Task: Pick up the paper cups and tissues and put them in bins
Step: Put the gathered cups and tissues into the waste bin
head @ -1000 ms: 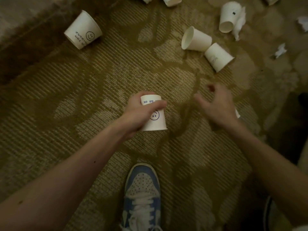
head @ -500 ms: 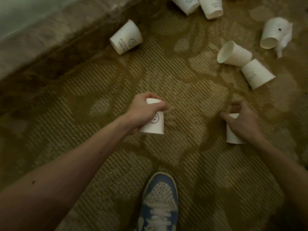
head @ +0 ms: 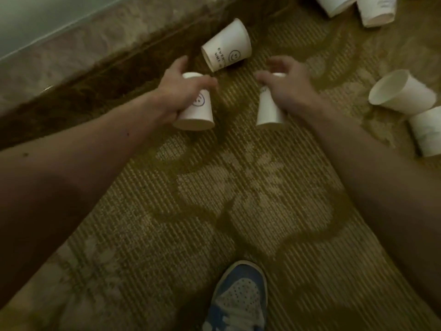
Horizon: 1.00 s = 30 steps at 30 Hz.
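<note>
Now both are full: the left grip (head: 183, 91) holds a smiley cup (head: 199, 112), the right grip (head: 286, 89) a second cup (head: 269, 113). The lying cup (head: 226, 47) rests on the carpet (head: 238, 199) at 12 o'clock between them, axis 8-to-2, about equally near both.

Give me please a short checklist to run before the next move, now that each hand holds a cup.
1. Left hand grips the left cup: ok.
2. Right hand grips the right cup: ok.
3. A hand is free for the lying cup just ahead: not ok, both are full.
4. Bin in sight: not ok, none shows.
5. Tissues found: cannot tell, none visible here.
</note>
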Motion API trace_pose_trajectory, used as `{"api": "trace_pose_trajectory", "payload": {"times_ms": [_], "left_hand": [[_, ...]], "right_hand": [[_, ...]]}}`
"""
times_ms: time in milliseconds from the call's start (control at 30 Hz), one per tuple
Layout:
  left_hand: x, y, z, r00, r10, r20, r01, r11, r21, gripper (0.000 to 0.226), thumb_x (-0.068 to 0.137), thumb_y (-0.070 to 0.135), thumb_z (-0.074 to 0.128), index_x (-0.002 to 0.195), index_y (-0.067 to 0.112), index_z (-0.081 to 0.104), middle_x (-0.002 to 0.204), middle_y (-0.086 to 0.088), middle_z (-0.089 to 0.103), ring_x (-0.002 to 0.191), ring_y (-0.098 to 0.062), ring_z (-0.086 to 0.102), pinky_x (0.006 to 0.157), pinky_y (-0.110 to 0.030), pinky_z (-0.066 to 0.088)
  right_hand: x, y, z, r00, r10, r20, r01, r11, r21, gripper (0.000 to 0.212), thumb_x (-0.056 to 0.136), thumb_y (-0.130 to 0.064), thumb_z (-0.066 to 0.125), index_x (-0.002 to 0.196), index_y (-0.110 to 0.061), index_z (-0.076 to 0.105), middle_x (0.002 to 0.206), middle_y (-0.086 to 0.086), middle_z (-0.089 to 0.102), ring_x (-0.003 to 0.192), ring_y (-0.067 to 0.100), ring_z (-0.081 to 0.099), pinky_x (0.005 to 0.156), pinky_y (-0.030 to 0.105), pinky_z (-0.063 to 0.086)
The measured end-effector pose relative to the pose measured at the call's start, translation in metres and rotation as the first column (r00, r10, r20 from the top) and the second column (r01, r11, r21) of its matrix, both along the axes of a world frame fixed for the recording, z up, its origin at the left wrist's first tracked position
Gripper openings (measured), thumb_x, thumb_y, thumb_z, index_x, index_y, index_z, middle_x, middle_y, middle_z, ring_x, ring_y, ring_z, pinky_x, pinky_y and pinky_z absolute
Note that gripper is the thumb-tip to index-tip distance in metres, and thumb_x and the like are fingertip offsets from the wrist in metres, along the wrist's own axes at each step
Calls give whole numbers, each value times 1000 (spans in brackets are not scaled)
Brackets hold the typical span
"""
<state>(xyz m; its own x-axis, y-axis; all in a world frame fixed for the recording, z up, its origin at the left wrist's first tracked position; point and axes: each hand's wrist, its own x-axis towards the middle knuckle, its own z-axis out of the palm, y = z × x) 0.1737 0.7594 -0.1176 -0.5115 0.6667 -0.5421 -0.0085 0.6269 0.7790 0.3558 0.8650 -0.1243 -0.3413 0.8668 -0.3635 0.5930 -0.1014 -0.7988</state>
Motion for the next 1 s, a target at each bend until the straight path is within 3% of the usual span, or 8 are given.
{"api": "trace_pose_trajectory", "payload": {"times_ms": [100,233,400,633,733,800,933,1000], "left_hand": [[-6,12,0,1000,21,20,-22,999,27,96,79,31,79,154,31,20,144,-2,41,80,-6,62,45,-18,51],[-9,22,0,1000,-19,1,19,999,30,90,80,31,79,153,32,27,113,7,50,69,-6,68,47,-17,51],[-12,24,1,998,-60,-7,60,998,19,76,84,29,75,149,30,36,94,9,58,55,2,65,44,-16,49],[-12,13,11,991,-31,131,30,1000,6,39,85,34,73,122,27,60,105,-3,66,79,-14,70,51,-24,54],[-23,-2,19,997,-59,46,60,998,-20,28,83,33,76,107,24,65,103,-4,66,75,-13,69,48,-23,53],[-35,-14,31,991,-130,-45,127,990,-55,29,80,35,79,102,23,65,97,-1,66,69,-9,67,46,-21,51],[-52,-45,75,914,-352,-201,334,935,-120,56,72,48,81,120,31,57,95,11,62,73,-2,64,46,-16,47],[-61,-66,102,887,-395,-238,379,919,-112,52,71,48,81,117,34,61,91,12,64,64,3,65,46,-14,47]], "right_hand": [[-25,6,1,999,-12,-34,12,1000,15,60,88,-39,67,142,-28,45,138,-5,50,117,13,52,101,38,47],[-43,9,1,999,16,-46,-15,999,34,67,91,-35,65,150,-24,34,146,-5,46,126,13,49,107,39,44],[-50,7,1,999,43,-29,-43,999,10,60,93,-34,61,148,-24,37,142,-2,48,121,16,53,103,42,47],[-53,-20,4,996,-24,-81,16,994,-108,46,95,-36,58,137,-19,53,119,-2,63,101,13,62,88,35,55],[-43,-35,11,987,-47,-151,15,978,-208,35,95,-35,59,127,-20,59,105,-3,65,93,13,65,75,30,55],[-38,-46,19,981,-31,-192,-23,962,-270,20,94,-37,61,109,-24,64,100,0,68,87,15,67,65,30,56],[-49,-73,46,942,-47,-333,-85,925,-370,15,91,-34,65,95,-20,68,75,0,72,63,14,68,53,29,55],[-62,-89,64,915,-68,-397,-112,903,-414,16,92,-34,65,95,-18,68,68,1,71,57,15,67,51,31,55]]}}
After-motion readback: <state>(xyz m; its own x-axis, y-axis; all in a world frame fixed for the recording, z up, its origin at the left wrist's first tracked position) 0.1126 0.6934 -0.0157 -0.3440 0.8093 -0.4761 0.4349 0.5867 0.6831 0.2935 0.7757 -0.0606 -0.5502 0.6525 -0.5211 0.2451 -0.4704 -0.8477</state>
